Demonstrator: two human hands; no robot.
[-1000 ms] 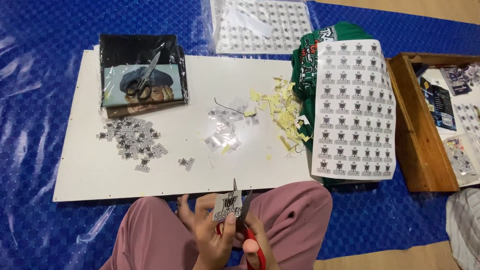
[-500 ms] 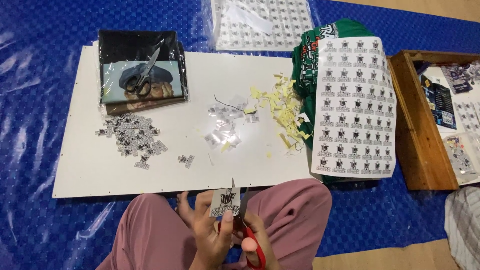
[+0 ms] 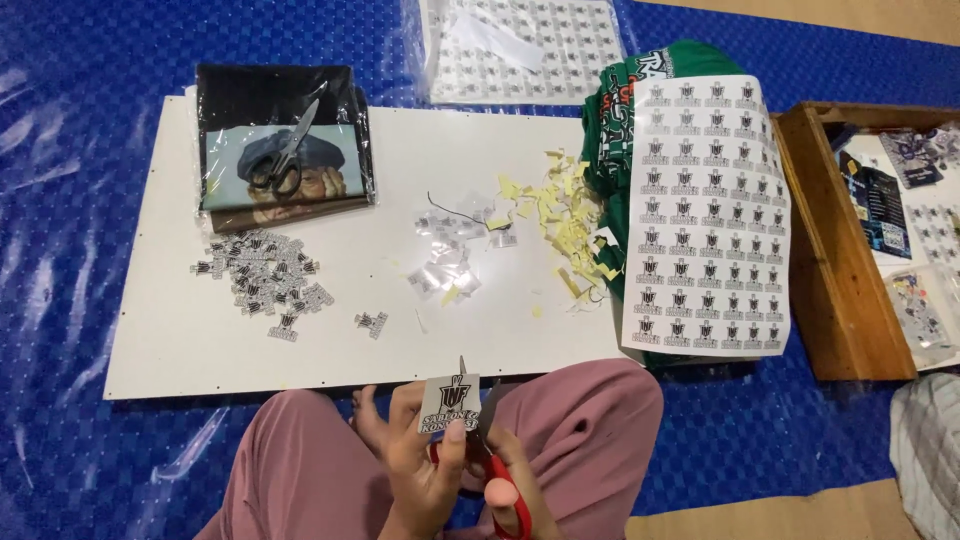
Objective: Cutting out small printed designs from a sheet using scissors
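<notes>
Near edge, centre: left hand (image 3: 420, 465) pinching a small printed sticker (image 3: 448, 403) between thumb and fingers, card upright over the lap. Right hand (image 3: 505, 480) mostly hidden below the frame edge, closed through the red handles of scissors (image 3: 478, 425), blades rising just beside and behind the sticker (whether actually biting into it, cannot tell). Pink trouser legs (image 3: 590, 430) crossed underneath, on blue plastic sheeting (image 3: 90, 120).

Just beyond the knees, a long white board (image 3: 180, 350). On its far left corner, a dark folded garment in a clear bag (image 3: 285, 150), with a second pair of scissors (image 3: 288, 150) lying on top, black-handled. Near that, left of centre, a heap of cut-out stickers (image 3: 262, 275), two strays (image 3: 372, 322) a little to the right. Mid-board, small clear scraps (image 3: 445, 270); further right, a scatter of yellow paper trimmings (image 3: 565, 220).

At the board's right end, an uncut sheet of stickers (image 3: 705, 220) draped over green cloth (image 3: 625, 120). Far side, another sheet under clear plastic (image 3: 520, 45). Well to the right, a wooden tray (image 3: 835, 270) holding printed cards.
</notes>
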